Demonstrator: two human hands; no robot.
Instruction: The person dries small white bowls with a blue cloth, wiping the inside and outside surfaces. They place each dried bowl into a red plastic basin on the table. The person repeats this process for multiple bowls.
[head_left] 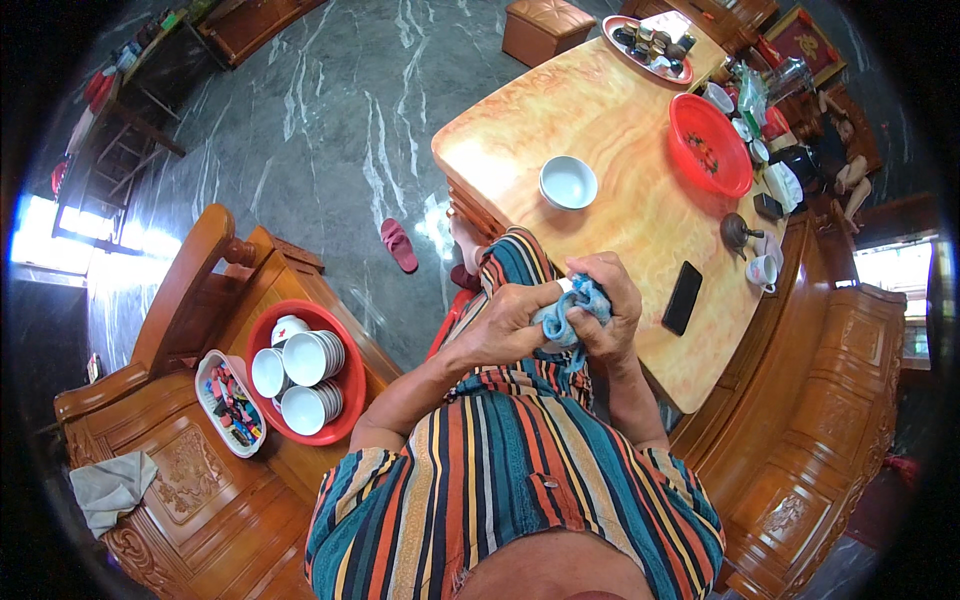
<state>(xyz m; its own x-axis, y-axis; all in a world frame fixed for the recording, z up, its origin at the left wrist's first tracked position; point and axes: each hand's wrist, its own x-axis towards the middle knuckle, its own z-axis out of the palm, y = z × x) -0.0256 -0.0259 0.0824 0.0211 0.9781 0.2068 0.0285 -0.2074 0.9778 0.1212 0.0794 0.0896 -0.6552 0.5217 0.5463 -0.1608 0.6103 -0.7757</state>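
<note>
Both hands meet in front of my striped shirt, closed on a bunched blue cloth [577,312]. My left hand [512,318] grips it from the left, and my right hand [612,300] wraps around its right side. A small white patch shows at the top of the cloth between the fingers; I cannot tell what it is. Just beyond the hands, a white bowl [568,183] stands on the marbled table [520,135]. To my left, a red basin [353,375] on the wooden bench holds several stacked white bowls [312,358].
A black phone [682,298], a white mug [761,271] and a large red basin [740,180] sit on the table's right. A round tray [612,45] is farther back. Beside the left basin is a white basket [250,447] of small colourful items. A pink slipper [398,245] lies on the floor.
</note>
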